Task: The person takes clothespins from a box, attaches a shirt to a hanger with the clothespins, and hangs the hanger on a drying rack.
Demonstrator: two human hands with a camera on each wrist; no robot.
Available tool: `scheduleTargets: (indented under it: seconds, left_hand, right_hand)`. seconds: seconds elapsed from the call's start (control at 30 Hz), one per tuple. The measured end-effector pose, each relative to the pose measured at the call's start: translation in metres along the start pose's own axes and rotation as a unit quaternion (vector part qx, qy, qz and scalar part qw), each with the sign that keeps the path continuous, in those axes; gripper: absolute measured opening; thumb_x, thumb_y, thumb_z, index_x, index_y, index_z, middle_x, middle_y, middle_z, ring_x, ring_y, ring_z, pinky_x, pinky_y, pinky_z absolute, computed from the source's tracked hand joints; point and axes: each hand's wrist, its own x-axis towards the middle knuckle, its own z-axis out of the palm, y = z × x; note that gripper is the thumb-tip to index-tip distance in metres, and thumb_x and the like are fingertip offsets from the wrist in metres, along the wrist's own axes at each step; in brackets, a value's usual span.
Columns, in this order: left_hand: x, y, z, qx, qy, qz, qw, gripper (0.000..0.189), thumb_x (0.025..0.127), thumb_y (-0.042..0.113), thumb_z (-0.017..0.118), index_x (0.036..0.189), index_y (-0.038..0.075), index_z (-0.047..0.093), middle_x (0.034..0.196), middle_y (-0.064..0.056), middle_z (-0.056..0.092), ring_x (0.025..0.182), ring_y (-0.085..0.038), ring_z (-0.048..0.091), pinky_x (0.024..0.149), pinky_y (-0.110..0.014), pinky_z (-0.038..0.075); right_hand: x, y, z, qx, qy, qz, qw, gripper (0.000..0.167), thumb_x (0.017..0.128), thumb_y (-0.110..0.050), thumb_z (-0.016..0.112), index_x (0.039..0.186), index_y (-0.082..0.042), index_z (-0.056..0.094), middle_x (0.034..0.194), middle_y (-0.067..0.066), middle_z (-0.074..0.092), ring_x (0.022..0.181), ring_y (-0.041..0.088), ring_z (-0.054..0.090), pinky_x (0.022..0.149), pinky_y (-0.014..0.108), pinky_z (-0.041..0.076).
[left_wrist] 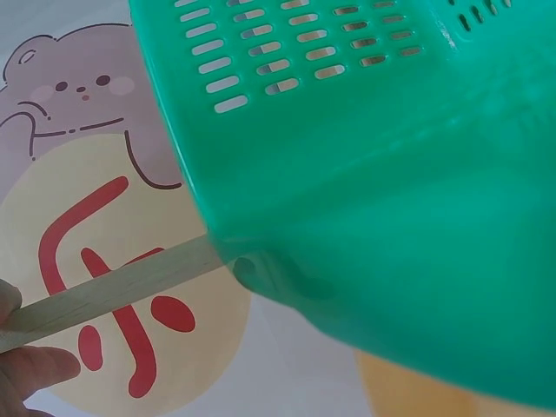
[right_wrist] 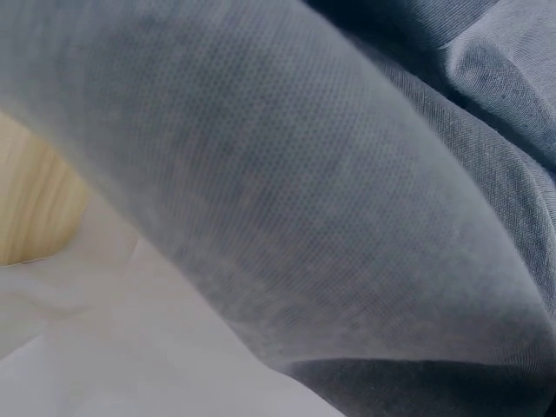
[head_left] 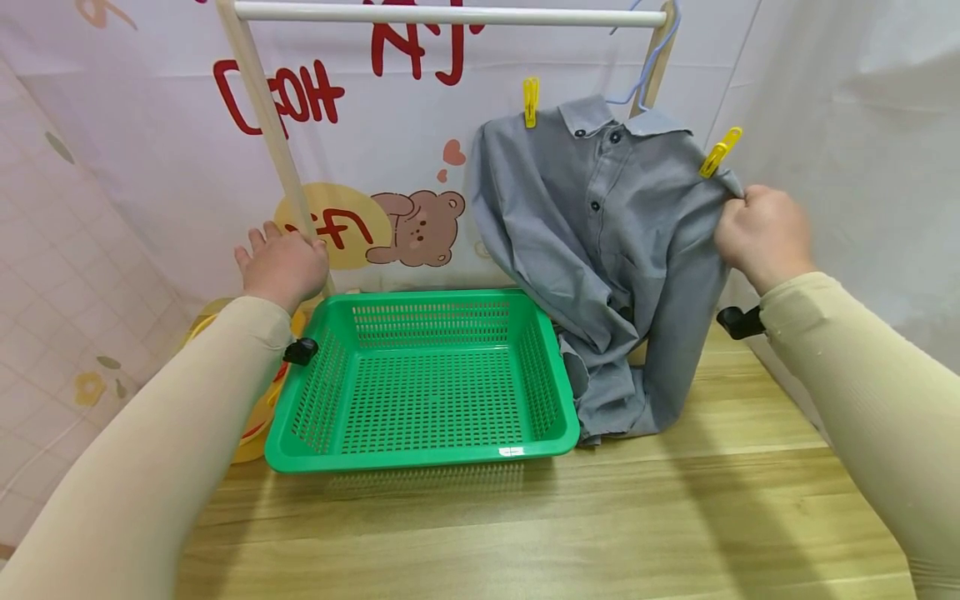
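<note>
A grey button-up shirt point(head_left: 592, 217) hangs at the right of the rack, its lower part resting on the table. My right hand point(head_left: 768, 233) grips its sleeve at the shoulder, just below a yellow clothespin point(head_left: 721, 153). Another yellow clothespin point(head_left: 531, 102) sits on the opposite shoulder. A blue hanger point(head_left: 647, 71) rises behind the collar. On the left, my left hand point(head_left: 283, 265) holds the wooden post point(head_left: 264, 108) of the rack between thumb and fingers. The right wrist view is filled by the grey sleeve point(right_wrist: 261, 200), and the hand is hidden there.
A green plastic basket point(head_left: 422, 463) with nothing in it stands on the wooden table point(head_left: 525, 533), between the arms. A white rail point(head_left: 450, 14) crosses the top of the rack. Something yellow and round point(head_left: 258, 417) lies left of the basket. Behind is a printed backdrop point(head_left: 420, 229).
</note>
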Motion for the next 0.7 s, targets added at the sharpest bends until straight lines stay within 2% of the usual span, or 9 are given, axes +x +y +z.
scheduleTargets:
  seconds: [0.4,0.7]
  left_hand:
    - [-0.002,0.001,-0.001,-0.008,-0.001,-0.004,1.0000,0.074,0.111,0.043,0.018,0.153,-0.013,0.041,0.167,-0.041,-0.010,0.156,-0.061,-0.012,0.123,-0.077,-0.008]
    - [-0.002,0.001,0.000,-0.003,-0.001,-0.006,1.0000,0.075,0.111,0.043,0.017,0.153,-0.014,0.040,0.167,-0.041,-0.009,0.156,-0.061,-0.011,0.123,-0.076,-0.007]
  right_hand:
    - [-0.003,0.003,0.007,-0.012,-0.040,-0.008,0.9991,0.044,0.105,-0.025,0.024,0.097,0.005,0.054,0.107,0.038,0.059,0.091,0.049,0.056,0.068,0.048,0.042]
    - [-0.004,0.006,0.010,-0.006,-0.054,-0.005,0.9985,0.043,0.107,-0.027,0.023,0.097,0.003,0.052,0.104,0.034,0.058,0.090,0.047,0.055,0.069,0.048,0.042]
